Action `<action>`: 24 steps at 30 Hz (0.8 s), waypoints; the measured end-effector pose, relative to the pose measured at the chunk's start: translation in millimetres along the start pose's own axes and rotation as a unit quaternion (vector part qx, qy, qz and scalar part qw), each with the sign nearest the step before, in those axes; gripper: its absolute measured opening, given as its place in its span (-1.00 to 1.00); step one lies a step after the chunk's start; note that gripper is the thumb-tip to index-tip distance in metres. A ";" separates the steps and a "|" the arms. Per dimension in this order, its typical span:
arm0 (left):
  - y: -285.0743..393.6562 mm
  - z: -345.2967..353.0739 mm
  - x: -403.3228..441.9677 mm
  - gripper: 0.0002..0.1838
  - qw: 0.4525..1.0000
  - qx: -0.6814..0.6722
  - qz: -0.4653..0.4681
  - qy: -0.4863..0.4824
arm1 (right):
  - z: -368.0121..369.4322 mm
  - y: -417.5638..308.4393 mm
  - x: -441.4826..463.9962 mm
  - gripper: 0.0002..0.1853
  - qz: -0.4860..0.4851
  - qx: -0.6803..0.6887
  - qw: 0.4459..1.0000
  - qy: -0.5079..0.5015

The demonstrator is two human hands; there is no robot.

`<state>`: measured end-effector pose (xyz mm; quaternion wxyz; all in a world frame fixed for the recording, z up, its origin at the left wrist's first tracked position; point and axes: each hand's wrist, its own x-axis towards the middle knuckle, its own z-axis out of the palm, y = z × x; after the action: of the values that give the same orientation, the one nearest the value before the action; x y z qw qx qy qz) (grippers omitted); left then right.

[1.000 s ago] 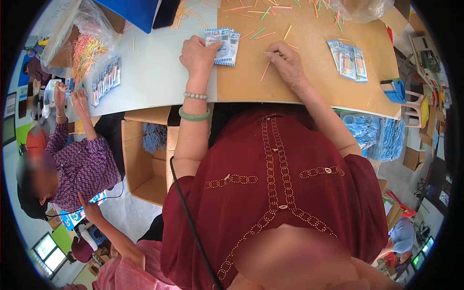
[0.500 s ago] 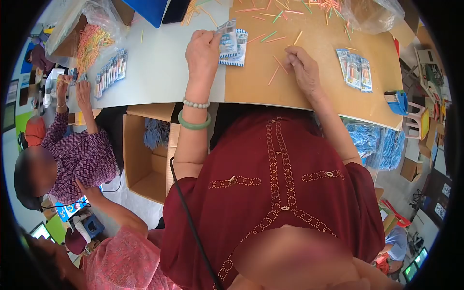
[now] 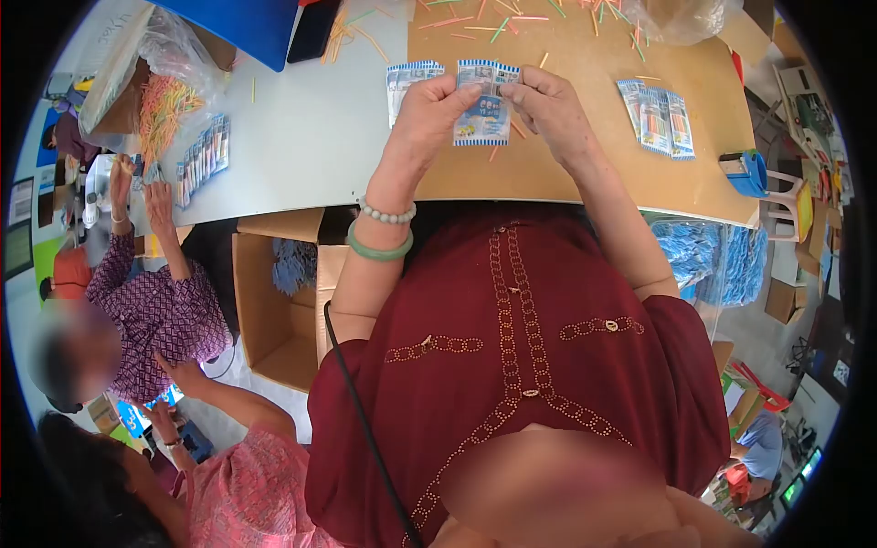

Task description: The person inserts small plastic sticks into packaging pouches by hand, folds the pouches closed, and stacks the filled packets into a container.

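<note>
A blue-and-white packet (image 3: 482,119) is held upright over the brown part of the table between both hands. My left hand (image 3: 427,114), with a bead bracelet and a green bangle on its wrist, pinches the packet's left side. My right hand (image 3: 554,111) pinches its upper right edge. More packets (image 3: 402,84) lie just beyond my left hand, partly covered by it. Thin coloured sticks (image 3: 528,18) are scattered at the far side, and a few lie under my right hand.
Filled packets (image 3: 660,119) lie at the right, near a blue dispenser (image 3: 744,173). At the left are a row of packets (image 3: 203,163) and a plastic bag of sticks (image 3: 169,102). A co-worker's hands (image 3: 142,196) work there. An open carton (image 3: 279,320) stands below the table edge.
My left hand has lifted one packet off the others and moved it right. My right hand has left the sticks on the table and come to the packet, closing on its edge.
</note>
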<state>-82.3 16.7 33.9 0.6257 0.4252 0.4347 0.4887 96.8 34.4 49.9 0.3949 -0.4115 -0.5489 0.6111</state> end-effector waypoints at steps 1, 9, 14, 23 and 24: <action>-1.1 -0.6 0.5 -0.82 1.000 0.002 -0.011 -0.013 | -1.7 3.6 -1.6 -0.86 0.009 -0.002 1.000 -0.002; -1.3 5.3 -4.7 -0.85 1.000 -0.007 -0.004 0.028 | -18.6 11.0 -6.2 -0.87 0.018 0.065 0.998 0.000; 1.0 12.3 -10.1 -0.84 1.000 0.000 0.003 0.025 | -20.1 -1.1 -8.8 -0.88 0.007 0.017 1.000 0.006; -4.3 12.8 -13.2 -0.80 0.998 -0.027 -0.031 -0.057 | -19.6 5.1 -9.7 -0.83 0.023 -0.007 0.999 -0.033; -5.6 9.9 -13.4 -0.80 0.998 -0.004 -0.029 -0.054 | -21.1 6.8 -9.3 -0.83 0.043 -0.020 0.998 -0.048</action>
<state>-73.5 1.6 32.8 0.6636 0.4358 0.4106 0.4485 119.7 32.4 42.5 0.3333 -0.4129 -0.5610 0.6354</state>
